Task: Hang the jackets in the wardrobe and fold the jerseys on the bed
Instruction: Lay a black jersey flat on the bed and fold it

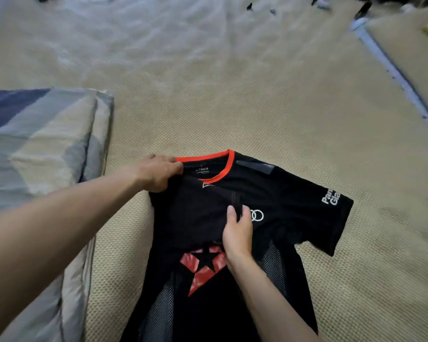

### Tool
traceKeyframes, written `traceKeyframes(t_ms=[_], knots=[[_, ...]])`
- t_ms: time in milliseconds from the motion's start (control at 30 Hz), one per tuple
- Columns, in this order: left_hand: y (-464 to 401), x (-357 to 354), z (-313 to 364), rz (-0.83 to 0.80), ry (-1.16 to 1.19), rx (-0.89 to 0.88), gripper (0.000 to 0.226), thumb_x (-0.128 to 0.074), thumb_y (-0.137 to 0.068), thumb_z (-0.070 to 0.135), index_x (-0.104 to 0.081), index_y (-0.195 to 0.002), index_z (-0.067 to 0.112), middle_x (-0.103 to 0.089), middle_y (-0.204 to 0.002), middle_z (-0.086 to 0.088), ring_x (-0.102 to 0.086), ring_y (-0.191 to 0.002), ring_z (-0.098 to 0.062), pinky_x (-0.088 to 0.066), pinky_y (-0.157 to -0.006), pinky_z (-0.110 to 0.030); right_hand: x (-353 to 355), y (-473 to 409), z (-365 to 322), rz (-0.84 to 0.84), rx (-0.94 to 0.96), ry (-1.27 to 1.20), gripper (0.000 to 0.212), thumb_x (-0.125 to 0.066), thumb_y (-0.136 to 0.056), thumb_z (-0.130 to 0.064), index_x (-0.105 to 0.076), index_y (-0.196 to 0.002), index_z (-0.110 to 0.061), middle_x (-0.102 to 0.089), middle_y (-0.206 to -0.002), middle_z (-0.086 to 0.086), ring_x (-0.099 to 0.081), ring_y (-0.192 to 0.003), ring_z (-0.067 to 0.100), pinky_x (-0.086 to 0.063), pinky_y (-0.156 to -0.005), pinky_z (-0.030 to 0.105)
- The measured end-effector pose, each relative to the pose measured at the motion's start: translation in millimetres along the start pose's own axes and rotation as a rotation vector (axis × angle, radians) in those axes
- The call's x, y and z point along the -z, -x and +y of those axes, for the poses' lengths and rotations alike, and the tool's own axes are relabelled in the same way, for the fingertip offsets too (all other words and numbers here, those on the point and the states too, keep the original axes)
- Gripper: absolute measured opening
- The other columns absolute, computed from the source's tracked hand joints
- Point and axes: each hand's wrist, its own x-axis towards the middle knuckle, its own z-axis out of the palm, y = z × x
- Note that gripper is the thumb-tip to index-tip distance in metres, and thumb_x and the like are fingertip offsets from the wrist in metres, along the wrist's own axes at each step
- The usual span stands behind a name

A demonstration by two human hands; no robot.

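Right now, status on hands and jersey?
Left hand grips jersey at collar. Right hand pinches folded-in sleeve at chest. Quilt alongside, not in the way.

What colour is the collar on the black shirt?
The collar is bright orange-red, seen best in the head view.

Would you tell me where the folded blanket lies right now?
The folded blanket lies at the left of the head view on the bed, beside the black jersey.

Both forearms are bare to the frame edge, hands ungloved, no jewellery.
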Motion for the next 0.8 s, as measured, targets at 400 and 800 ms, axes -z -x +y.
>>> traceKeyframes(t_ms=[400, 800], knots=[[-30, 31, 4, 0.084, 0.533, -0.019, 0.019, -0.065, -0.094, 0.009, -0.052, -0.094, 0.023, -0.057, -0.085, 0.006, -0.055, -0.087, -0.022, -0.038, -0.072, -0.03, 36, -22, -5, -0.113, -0.018, -0.063, 0.041, -0.059, -0.1, -0.026, -0.053, -0.138, -0.04, -0.068, -0.124, -0.001, -0.071, -0.103, 0.02, -0.056, -0.063, 0.028], [-86, 96, 126, 0.176, 0.658, -0.148, 0.038, -0.069, -0.094, 0.026, -0.051, -0.127, 0.032, -0.067, -0.114, 0.01, -0.062, -0.108, -0.014, -0.041, -0.108, -0.041, 202, -60, -24, 0.216, 0.059, 0.213, 0.029, -0.055, -0.104, -0.017, -0.061, -0.131, -0.009, -0.066, -0.113, -0.007, -0.063, -0.105, 0.012, -0.049, -0.098, 0.031]])
